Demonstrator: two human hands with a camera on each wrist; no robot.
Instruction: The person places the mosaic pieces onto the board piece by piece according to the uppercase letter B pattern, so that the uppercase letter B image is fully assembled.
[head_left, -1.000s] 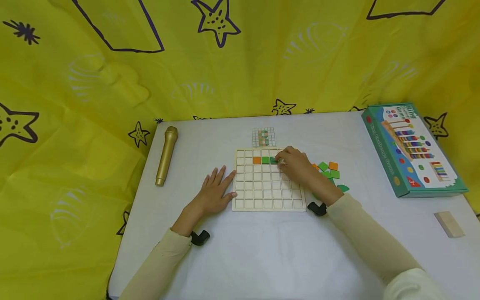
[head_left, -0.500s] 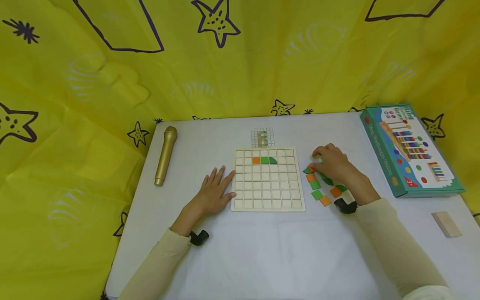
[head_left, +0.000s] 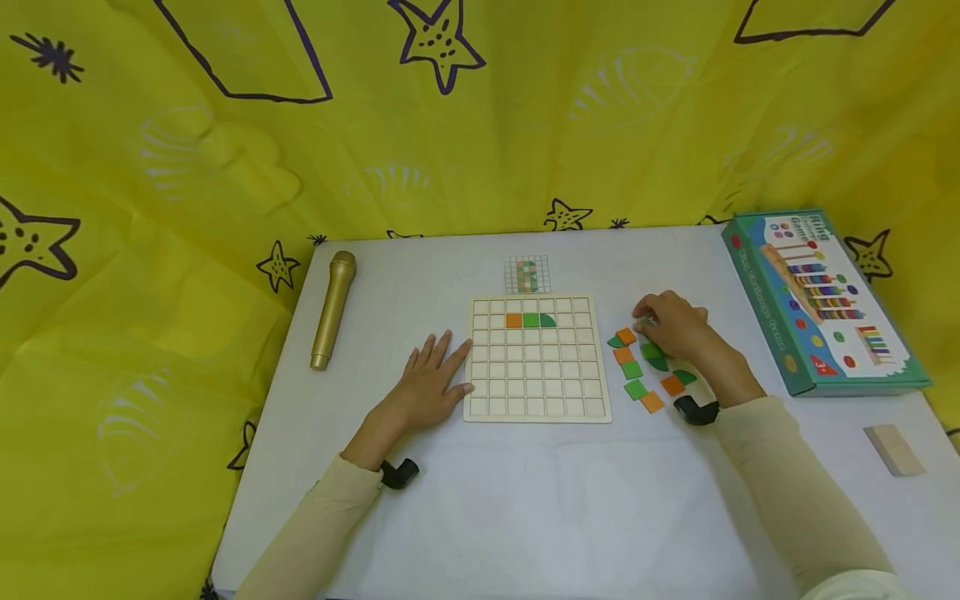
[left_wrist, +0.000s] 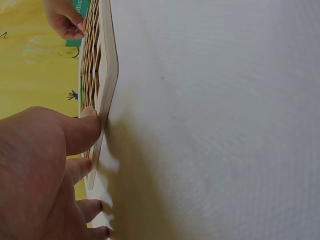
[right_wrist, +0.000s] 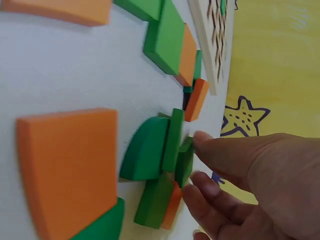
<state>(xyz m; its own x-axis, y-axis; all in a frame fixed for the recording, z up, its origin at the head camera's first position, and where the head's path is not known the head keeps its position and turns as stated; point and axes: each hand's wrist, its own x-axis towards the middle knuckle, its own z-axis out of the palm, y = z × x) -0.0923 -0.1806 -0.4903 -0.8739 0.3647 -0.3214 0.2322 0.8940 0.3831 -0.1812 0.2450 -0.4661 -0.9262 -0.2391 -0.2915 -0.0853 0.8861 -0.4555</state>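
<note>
My left hand (head_left: 427, 392) lies with fingers spread, thumb and index fingertips touching the left edge of the wooden grid board (head_left: 534, 408). In the board's second row sit an orange square tile (head_left: 513, 321), a green square tile (head_left: 531, 321) and a green quarter-round tile (head_left: 547, 320). Right of the board, my right hand (head_left: 675, 325) is at the far side of the loose tiles. Its thumb and index finger pinch a green tile (right_wrist: 185, 161) in the right wrist view. Close to it are a dark green quarter-round tile (right_wrist: 147, 150) and an orange square tile (right_wrist: 70, 170).
A small pattern card (head_left: 527, 275) lies behind the board. The gold microphone (head_left: 333, 310) is at the left. A green game box (head_left: 828, 300) and a pale wooden block (head_left: 895, 450) lie at the right. A yellow curtain (head_left: 480, 150) hangs along the table's back.
My right hand has left the board, where the green quarter-round tile now sits, and moved right to the loose tiles. My left hand has stayed at the board's edge.
</note>
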